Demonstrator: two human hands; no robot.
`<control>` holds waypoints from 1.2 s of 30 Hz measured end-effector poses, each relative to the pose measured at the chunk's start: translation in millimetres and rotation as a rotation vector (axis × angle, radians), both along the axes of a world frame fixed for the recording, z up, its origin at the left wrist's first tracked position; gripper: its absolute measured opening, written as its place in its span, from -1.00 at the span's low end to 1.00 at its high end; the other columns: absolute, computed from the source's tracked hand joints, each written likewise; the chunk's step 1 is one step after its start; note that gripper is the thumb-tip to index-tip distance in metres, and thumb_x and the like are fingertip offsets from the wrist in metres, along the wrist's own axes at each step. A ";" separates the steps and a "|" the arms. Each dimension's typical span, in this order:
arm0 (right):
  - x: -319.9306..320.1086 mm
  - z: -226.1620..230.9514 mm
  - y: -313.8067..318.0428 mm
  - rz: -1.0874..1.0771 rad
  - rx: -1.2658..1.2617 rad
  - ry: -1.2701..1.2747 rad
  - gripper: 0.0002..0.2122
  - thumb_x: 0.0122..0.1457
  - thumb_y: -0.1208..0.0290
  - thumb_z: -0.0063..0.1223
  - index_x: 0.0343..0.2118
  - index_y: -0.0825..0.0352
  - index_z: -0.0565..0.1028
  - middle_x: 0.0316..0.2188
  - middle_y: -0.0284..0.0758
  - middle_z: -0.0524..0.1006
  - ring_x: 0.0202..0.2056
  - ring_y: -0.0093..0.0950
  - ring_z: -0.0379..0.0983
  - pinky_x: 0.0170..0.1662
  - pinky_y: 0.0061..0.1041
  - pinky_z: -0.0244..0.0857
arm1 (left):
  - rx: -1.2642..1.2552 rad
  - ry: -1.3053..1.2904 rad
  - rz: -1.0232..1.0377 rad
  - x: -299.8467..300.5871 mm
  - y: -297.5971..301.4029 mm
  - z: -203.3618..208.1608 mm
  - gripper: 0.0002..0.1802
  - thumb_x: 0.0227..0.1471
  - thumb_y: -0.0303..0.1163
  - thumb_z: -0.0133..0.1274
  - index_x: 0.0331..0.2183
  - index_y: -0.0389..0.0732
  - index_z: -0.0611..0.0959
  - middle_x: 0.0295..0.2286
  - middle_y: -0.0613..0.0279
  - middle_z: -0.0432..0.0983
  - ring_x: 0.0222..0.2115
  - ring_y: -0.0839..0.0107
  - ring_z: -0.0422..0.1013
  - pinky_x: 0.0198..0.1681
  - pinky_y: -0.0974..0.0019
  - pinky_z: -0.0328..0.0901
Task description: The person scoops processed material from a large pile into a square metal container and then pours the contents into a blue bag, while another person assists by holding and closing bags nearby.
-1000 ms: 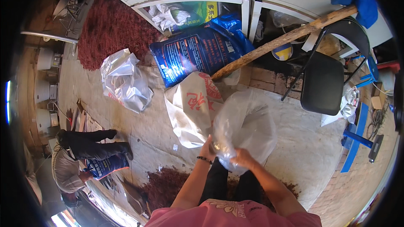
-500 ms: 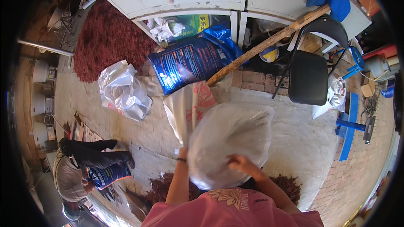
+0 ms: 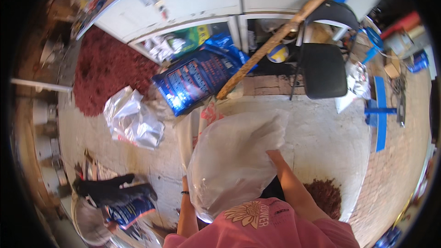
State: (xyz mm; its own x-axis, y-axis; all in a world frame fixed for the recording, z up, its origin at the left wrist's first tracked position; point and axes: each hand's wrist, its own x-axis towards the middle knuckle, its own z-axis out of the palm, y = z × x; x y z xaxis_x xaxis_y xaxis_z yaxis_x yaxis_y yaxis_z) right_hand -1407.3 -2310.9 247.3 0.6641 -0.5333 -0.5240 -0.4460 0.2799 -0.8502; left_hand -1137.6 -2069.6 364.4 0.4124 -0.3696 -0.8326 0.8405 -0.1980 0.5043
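A large clear plastic bag [image 3: 229, 156] bulges in front of my body, its far right corner raised. Beside it on the left is a white sack [image 3: 184, 140] with red print, partly covered by the bag. My left hand [image 3: 185, 183] is closed at the near edge of this sack, its fingers mostly hidden. At the right rim of the plastic bag, my right hand [image 3: 273, 155] is closed on the film, with the fingertips out of sight.
Beyond the sack lie a blue printed bag [image 3: 197, 80] and a crumpled silver bag [image 3: 133, 118]. A reddish-brown loose heap [image 3: 108, 71] spreads at far left. A wooden pole [image 3: 271, 48] leans by a black folding chair [image 3: 324, 71]. Another person [image 3: 89, 218] bends at lower left.
My right hand has moved from over the plastic bag's mouth to its right rim. The bag's opening has folded over and flattened. The whole view has shifted slightly.
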 end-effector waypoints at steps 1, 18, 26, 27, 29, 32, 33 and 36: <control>2.9 7.7 -2.4 0.120 -0.203 -0.015 -0.70 -0.22 0.37 -0.02 -0.38 0.41 0.36 -0.51 -0.27 0.39 -0.47 -0.44 0.31 -0.33 -0.55 0.15 | -0.030 -0.015 -0.018 3.0 -9.8 5.1 -0.78 -0.30 -0.37 -0.09 -0.52 -0.31 0.47 -0.56 0.09 0.40 -0.59 0.26 0.35 -0.50 0.33 0.24; -174.8 317.4 29.2 -1.057 0.206 -0.200 -0.85 -0.22 0.46 -0.13 -0.57 0.43 0.39 -0.59 -0.34 0.40 -0.53 -0.54 0.31 -0.43 -0.62 0.18 | -0.377 -0.140 -0.293 -78.3 -87.6 102.5 -0.78 -0.32 -0.35 -0.08 -0.59 -0.32 0.48 -0.60 0.03 0.39 -0.60 0.21 0.33 -0.52 0.31 0.22; -229.9 336.6 32.2 -1.309 -0.061 -0.284 -0.84 -0.26 0.41 -0.12 -0.58 0.37 0.39 -0.60 -0.36 0.35 -0.52 -0.55 0.27 -0.40 -0.64 0.13 | -0.559 -0.146 -0.314 -137.0 -87.3 125.8 -0.78 -0.33 -0.33 -0.07 -0.62 -0.33 0.48 -0.61 0.00 0.38 -0.61 0.19 0.33 -0.53 0.30 0.21; -232.1 346.6 29.7 -1.322 -0.074 -0.329 -0.79 -0.26 0.39 -0.13 -0.51 0.38 0.37 -0.55 -0.33 0.35 -0.50 -0.53 0.27 -0.40 -0.62 0.15 | -0.587 -0.132 -0.324 -146.7 -91.6 125.9 -0.78 -0.33 -0.33 -0.07 -0.63 -0.33 0.48 -0.62 -0.01 0.38 -0.61 0.19 0.33 -0.53 0.30 0.21; -225.9 373.5 22.5 -1.342 -0.036 -0.417 -0.72 -0.24 0.36 -0.15 -0.41 0.39 0.34 -0.50 -0.28 0.35 -0.47 -0.48 0.28 -0.41 -0.57 0.17 | -0.631 -0.114 -0.359 -167.9 -102.8 126.1 -0.77 -0.33 -0.33 -0.07 -0.64 -0.33 0.48 -0.62 -0.01 0.38 -0.62 0.18 0.33 -0.53 0.30 0.21; -244.7 408.5 21.7 -1.492 -0.132 -0.180 -0.66 -0.20 0.33 -0.18 -0.33 0.42 0.30 -0.46 -0.20 0.35 -0.43 -0.42 0.30 -0.41 -0.52 0.20 | -0.741 -0.105 -0.454 -198.4 -120.4 133.5 -0.77 -0.33 -0.33 -0.07 -0.65 -0.33 0.48 -0.63 -0.02 0.38 -0.62 0.18 0.32 -0.53 0.29 0.20; -215.9 434.3 27.8 -1.644 -0.176 -0.252 -0.72 -0.15 0.32 -0.21 -0.40 0.43 0.34 -0.58 -0.29 0.35 -0.58 -0.50 0.28 -0.56 -0.58 0.17 | -0.772 -0.099 -0.503 -208.5 -127.3 135.4 -0.77 -0.34 -0.32 -0.07 -0.65 -0.33 0.48 -0.63 -0.03 0.38 -0.62 0.17 0.32 -0.54 0.29 0.20; -247.1 437.7 31.5 -1.662 -0.466 -0.204 -0.73 -0.16 0.32 -0.19 -0.44 0.42 0.35 -0.62 -0.31 0.33 -0.60 -0.51 0.25 -0.58 -0.58 0.14 | -0.881 -0.112 -0.671 -236.0 -149.9 141.1 -0.76 -0.34 -0.32 -0.07 -0.67 -0.34 0.48 -0.64 -0.04 0.37 -0.62 0.17 0.32 -0.54 0.29 0.20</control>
State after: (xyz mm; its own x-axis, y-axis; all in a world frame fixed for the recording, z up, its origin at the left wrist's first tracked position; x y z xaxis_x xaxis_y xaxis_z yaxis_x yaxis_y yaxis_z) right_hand -1654.4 -2279.4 685.0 -0.6736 -0.7284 -0.1252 0.1553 0.0261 -0.9875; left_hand -1373.7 -2219.5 505.4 -0.0360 -0.9896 -0.1396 0.6381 -0.1303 0.7588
